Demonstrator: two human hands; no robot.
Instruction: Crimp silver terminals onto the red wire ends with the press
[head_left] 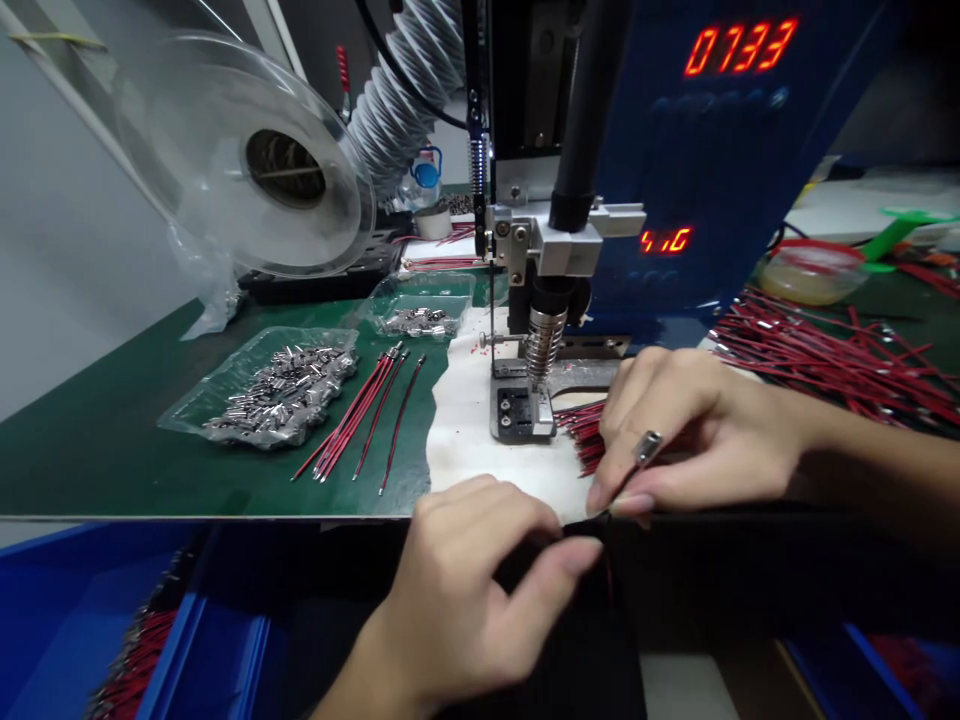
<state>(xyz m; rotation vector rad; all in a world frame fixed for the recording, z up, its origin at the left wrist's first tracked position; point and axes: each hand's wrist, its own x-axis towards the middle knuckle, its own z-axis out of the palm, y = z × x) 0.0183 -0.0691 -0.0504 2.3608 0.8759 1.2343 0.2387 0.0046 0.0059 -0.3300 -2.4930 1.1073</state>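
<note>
My right hand [697, 430] is closed in a pinch on a thin dark wire. A small silver metal connector [646, 447] tips the wire and sticks up above the fingers. My left hand [480, 585] is close beside it at the table's front edge, thumb and forefinger brought together; what they hold is hidden. Under the right hand lies a bundle of red and black wires [583, 436]. Just behind both hands stands the machine's press head [545, 345], over a small metal base [523, 405] on a whitish sheet [465, 445].
Left on the green table [97, 450] are a clear tray [187, 415] of metal connectors, several wires [360, 415] and a smaller tray [457, 295]. A clear reel [202, 130] hangs above. A wire pile [832, 360] lies right, beside the blue machine housing [720, 150]. Blue bins [67, 600] sit below.
</note>
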